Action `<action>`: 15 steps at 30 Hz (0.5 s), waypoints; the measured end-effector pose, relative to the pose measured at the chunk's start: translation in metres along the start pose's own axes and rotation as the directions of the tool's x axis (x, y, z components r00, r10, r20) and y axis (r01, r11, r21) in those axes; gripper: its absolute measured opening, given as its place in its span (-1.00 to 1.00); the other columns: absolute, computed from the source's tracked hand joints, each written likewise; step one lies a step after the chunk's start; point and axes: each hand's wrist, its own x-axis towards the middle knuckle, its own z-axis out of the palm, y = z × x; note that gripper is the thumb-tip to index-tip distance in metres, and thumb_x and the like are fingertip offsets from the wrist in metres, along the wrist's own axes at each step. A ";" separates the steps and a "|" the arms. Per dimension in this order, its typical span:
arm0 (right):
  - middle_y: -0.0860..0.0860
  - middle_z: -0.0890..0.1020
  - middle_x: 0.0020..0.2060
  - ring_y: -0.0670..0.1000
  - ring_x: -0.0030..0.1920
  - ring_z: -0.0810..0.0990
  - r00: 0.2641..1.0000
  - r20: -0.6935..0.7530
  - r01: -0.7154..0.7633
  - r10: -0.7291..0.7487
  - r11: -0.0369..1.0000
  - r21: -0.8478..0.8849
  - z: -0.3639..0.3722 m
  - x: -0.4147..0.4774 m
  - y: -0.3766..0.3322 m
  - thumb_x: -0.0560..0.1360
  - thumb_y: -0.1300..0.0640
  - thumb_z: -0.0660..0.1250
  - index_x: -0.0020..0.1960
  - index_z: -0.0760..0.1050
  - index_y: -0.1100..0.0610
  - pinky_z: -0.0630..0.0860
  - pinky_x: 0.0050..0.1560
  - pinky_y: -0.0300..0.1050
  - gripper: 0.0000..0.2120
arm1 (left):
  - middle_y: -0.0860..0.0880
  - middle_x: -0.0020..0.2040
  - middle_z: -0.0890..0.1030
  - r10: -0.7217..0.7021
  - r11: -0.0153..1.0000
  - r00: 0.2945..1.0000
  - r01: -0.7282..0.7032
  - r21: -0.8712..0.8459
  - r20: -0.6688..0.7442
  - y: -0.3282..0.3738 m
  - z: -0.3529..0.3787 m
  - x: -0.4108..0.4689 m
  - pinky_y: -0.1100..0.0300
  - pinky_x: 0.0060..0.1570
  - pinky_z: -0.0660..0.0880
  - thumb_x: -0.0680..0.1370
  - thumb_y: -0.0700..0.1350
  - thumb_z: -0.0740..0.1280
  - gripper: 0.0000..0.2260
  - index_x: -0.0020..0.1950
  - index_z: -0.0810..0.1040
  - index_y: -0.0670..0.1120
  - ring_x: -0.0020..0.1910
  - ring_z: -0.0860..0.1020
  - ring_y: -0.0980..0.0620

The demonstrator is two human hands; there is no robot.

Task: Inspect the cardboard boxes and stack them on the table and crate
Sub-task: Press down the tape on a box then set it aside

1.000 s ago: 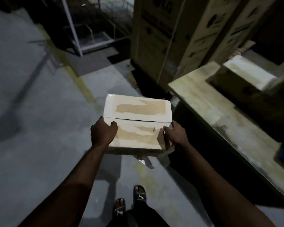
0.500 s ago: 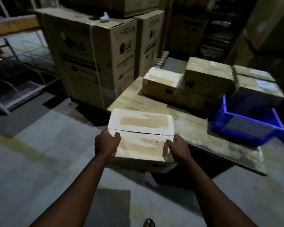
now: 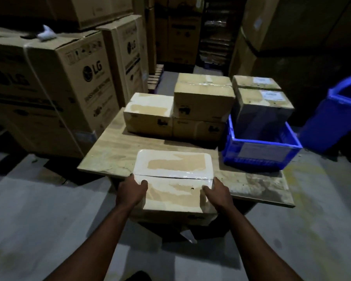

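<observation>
I carry a taped cardboard box (image 3: pixel 173 173) in both hands above the near edge of the wooden table (image 3: pixel 114 153). My left hand (image 3: pixel 131 192) grips its left side, thumb on the top. My right hand (image 3: pixel 216 194) grips its right side the same way. Three closed boxes stand at the back of the table: a low one (image 3: pixel 148 114) on the left and a two-high stack (image 3: pixel 203 98) beside it. A blue crate (image 3: pixel 259 151) on the table's right holds a box lying low inside, with a taller box (image 3: pixel 263 110) standing behind it.
Large LG cartons (image 3: pixel 55 88) rise left of the table. More cartons fill the dark back. A blue bin (image 3: pixel 336 116) stands at the far right. Grey concrete floor (image 3: pixel 39 209) surrounds the table's near side.
The view has swung from the floor round to the table. The box, still held in both hands, has come over the table's near edge.
</observation>
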 end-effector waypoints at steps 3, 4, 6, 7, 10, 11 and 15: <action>0.09 0.58 0.26 0.15 0.22 0.55 0.999 0.003 -0.036 0.036 0.999 -0.005 -0.002 0.025 0.003 0.53 0.00 0.31 0.33 0.43 0.11 0.48 0.14 -0.04 -0.59 | -0.13 -0.02 0.65 0.026 1.000 0.999 -0.026 0.002 0.031 0.009 0.014 0.028 0.15 -0.13 0.43 0.33 0.15 0.19 -0.60 -0.06 0.57 -0.11 0.01 0.59 -0.17; 0.09 0.58 0.27 0.15 0.23 0.54 0.999 0.008 -0.046 0.046 0.999 -0.003 -0.002 0.034 0.003 0.53 0.00 0.31 0.34 0.42 0.10 0.47 0.14 -0.04 -0.58 | -0.13 -0.03 0.65 0.028 0.999 0.999 -0.029 0.013 0.041 0.013 0.017 0.038 0.14 -0.13 0.43 0.32 0.15 0.17 -0.59 -0.06 0.57 -0.10 0.00 0.58 -0.18; 0.09 0.57 0.28 0.15 0.25 0.54 0.998 0.007 -0.060 0.060 0.998 -0.002 0.000 0.054 -0.001 0.54 0.00 0.31 0.34 0.42 0.10 0.45 0.13 -0.06 -0.59 | -0.13 -0.04 0.65 0.034 0.999 0.998 -0.036 0.030 0.061 0.020 0.024 0.061 0.13 -0.12 0.43 0.31 0.15 0.16 -0.58 -0.07 0.56 -0.10 0.00 0.58 -0.19; 0.09 0.57 0.28 0.15 0.25 0.53 0.998 0.002 -0.068 0.068 0.998 -0.005 0.002 0.064 -0.003 0.54 0.00 0.31 0.34 0.42 0.10 0.45 0.14 -0.06 -0.59 | -0.12 -0.06 0.65 0.035 0.999 0.997 -0.037 0.030 0.068 0.023 0.027 0.074 0.12 -0.11 0.45 0.30 0.15 0.16 -0.58 -0.07 0.56 -0.11 -0.01 0.58 -0.19; 0.09 0.58 0.26 0.16 0.24 0.54 0.994 -0.017 -0.106 0.105 0.994 -0.019 0.008 0.095 -0.014 0.53 -0.01 0.32 0.31 0.43 0.10 0.44 0.12 -0.06 -0.61 | -0.13 -0.05 0.65 0.036 0.999 0.995 -0.038 0.013 0.095 0.030 0.034 0.112 0.09 -0.07 0.49 0.30 0.16 0.17 -0.57 -0.04 0.56 -0.11 0.00 0.58 -0.20; 0.10 0.59 0.26 0.17 0.23 0.54 0.993 -0.028 -0.119 0.119 0.993 -0.018 0.011 0.105 -0.016 0.53 -0.01 0.33 0.30 0.43 0.10 0.45 0.11 -0.06 -0.61 | -0.14 -0.03 0.65 0.045 0.999 0.993 -0.047 0.015 0.105 0.032 0.037 0.124 0.08 -0.06 0.48 0.31 0.16 0.17 -0.55 -0.02 0.56 -0.12 0.01 0.57 -0.20; 0.11 0.59 0.24 0.18 0.21 0.56 0.983 -0.101 -0.156 0.154 0.988 -0.019 0.024 0.140 -0.028 0.52 -0.01 0.33 0.31 0.42 0.08 0.45 0.09 -0.05 -0.61 | -0.18 0.02 0.64 0.085 0.996 0.989 -0.088 0.019 0.117 0.039 0.046 0.171 0.09 -0.07 0.43 0.44 0.06 0.26 -0.67 0.04 0.55 -0.15 0.03 0.56 -0.24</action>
